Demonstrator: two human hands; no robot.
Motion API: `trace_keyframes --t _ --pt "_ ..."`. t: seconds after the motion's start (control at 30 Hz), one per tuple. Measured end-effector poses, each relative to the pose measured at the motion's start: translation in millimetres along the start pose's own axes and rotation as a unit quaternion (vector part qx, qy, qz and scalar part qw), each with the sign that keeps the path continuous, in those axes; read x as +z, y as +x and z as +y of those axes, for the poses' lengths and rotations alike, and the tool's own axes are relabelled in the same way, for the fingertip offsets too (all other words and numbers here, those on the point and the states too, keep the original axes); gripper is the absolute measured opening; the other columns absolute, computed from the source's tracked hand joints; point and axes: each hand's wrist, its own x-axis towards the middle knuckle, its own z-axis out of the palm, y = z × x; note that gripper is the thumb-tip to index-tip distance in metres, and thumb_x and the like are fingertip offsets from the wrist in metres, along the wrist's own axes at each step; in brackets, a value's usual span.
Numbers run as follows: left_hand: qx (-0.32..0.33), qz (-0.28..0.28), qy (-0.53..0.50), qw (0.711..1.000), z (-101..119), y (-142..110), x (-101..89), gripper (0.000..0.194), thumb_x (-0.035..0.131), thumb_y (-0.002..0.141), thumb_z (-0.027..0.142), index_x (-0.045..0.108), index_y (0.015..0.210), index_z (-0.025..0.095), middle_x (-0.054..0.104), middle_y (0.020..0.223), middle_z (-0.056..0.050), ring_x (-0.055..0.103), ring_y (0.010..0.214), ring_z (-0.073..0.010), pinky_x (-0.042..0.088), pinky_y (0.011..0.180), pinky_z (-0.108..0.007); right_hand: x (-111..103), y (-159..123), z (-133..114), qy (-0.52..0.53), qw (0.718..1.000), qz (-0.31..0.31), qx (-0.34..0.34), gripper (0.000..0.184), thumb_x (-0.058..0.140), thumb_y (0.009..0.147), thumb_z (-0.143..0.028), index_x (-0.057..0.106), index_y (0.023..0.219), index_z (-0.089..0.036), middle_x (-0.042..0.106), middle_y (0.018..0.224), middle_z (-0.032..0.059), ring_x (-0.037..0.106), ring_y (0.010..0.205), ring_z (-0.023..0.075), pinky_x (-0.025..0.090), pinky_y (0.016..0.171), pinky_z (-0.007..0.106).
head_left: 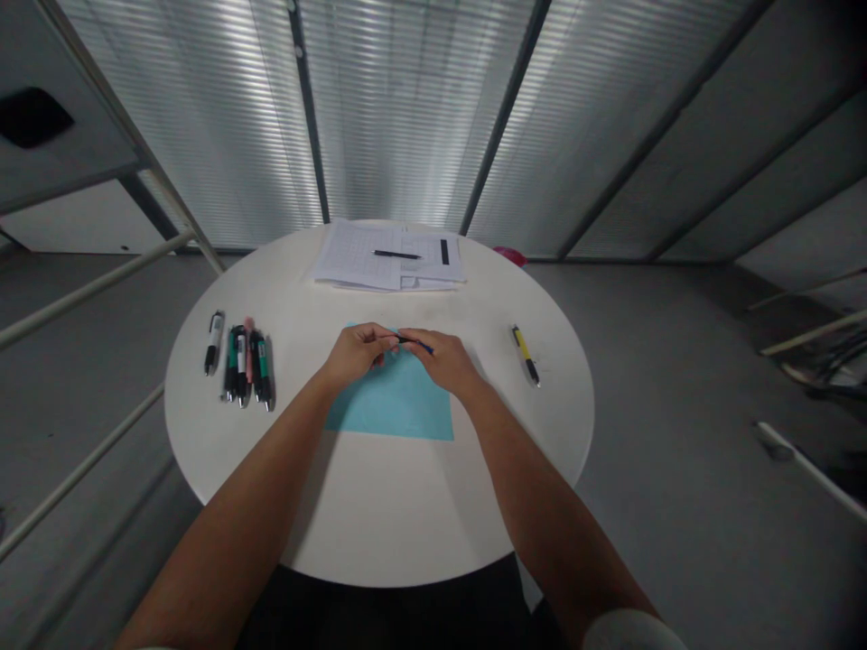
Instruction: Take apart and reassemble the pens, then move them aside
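Over a light-blue sheet (393, 406) on the table, both my hands meet at a dark pen (424, 346) with a blue end. My left hand (360, 350) pinches its left end between thumb and fingertips. The fingers of my right hand (443, 355) are closed around the rest of it, and the blue end points right, past the thumb. Much of the pen is hidden by my fingers. A yellow and black pen (526, 355) lies to the right of my right hand.
The round white table (399, 506) holds a group of several pens (247, 366) on its left side. Toward the back lie stacked printed papers (366, 260) with a black pen (397, 255) on top. White metal rails (101, 280) stand beside the table on the left.
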Motion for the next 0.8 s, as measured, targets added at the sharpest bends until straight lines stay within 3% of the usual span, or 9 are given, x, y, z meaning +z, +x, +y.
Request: trace_keyframes --t 0.17,0.33,0.53,0.67,0.8 --pt "-0.006 0.004 0.018 1.0 -2.1 0.9 1.0 0.031 0.072 0.069 0.041 0.069 0.08 0.012 0.063 0.061 -0.002 0.048 0.045 -0.0088 0.033 0.043 -0.023 0.9 -3.1 -1.1 0.004 1.0 0.017 -0.003 0.039 0.054 0.083 -0.015 0.051 0.121 -0.022 0.066 0.111 0.0076 0.064 0.093 0.018 0.05 0.087 0.036" --pt "-0.015 0.015 0.009 1.0 1.7 0.0 1.4 0.034 0.075 0.066 0.041 0.069 0.083 0.012 0.067 0.068 -0.005 0.049 0.045 -0.0093 0.034 0.042 -0.024 0.4 -2.9 5.0 -0.008 0.998 0.054 -0.026 0.041 0.046 0.069 0.0 0.051 0.104 -0.02 0.057 0.104 0.0078 0.058 0.089 0.0165 0.05 0.081 0.033" --pt "-0.016 0.041 -0.002 0.999 5.7 -1.9 -0.1 0.032 0.074 0.068 0.043 0.068 0.075 0.011 0.067 0.067 -0.005 0.048 0.045 -0.0082 0.034 0.043 -0.024 -5.4 0.4 5.4 0.064 0.995 0.066 0.041 0.029 0.056 0.076 -0.008 0.054 0.101 -0.022 0.066 0.092 0.0019 0.064 0.088 0.0152 0.05 0.086 0.034" --pt "-0.013 0.048 -0.02 0.999 4.8 -1.9 -2.2 0.033 0.075 0.068 0.043 0.069 0.076 0.012 0.068 0.069 -0.005 0.049 0.045 -0.0082 0.034 0.044 -0.025 -7.1 0.2 2.0 0.087 0.993 0.063 0.043 0.014 0.058 0.08 -0.015 0.059 0.092 -0.022 0.068 0.092 0.0019 0.066 0.089 0.0154 0.05 0.086 0.034" --pt "-0.016 0.05 -0.041 0.998 2.4 -0.5 -4.1 0.035 0.076 0.067 0.042 0.07 0.081 0.011 0.069 0.075 -0.007 0.05 0.044 -0.0084 0.034 0.044 -0.025 -3.7 -1.1 1.4 0.096 0.993 0.047 0.044 0.011 0.058 0.082 -0.017 0.06 0.091 -0.021 0.067 0.089 0.0019 0.066 0.086 0.0158 0.052 0.084 0.033"
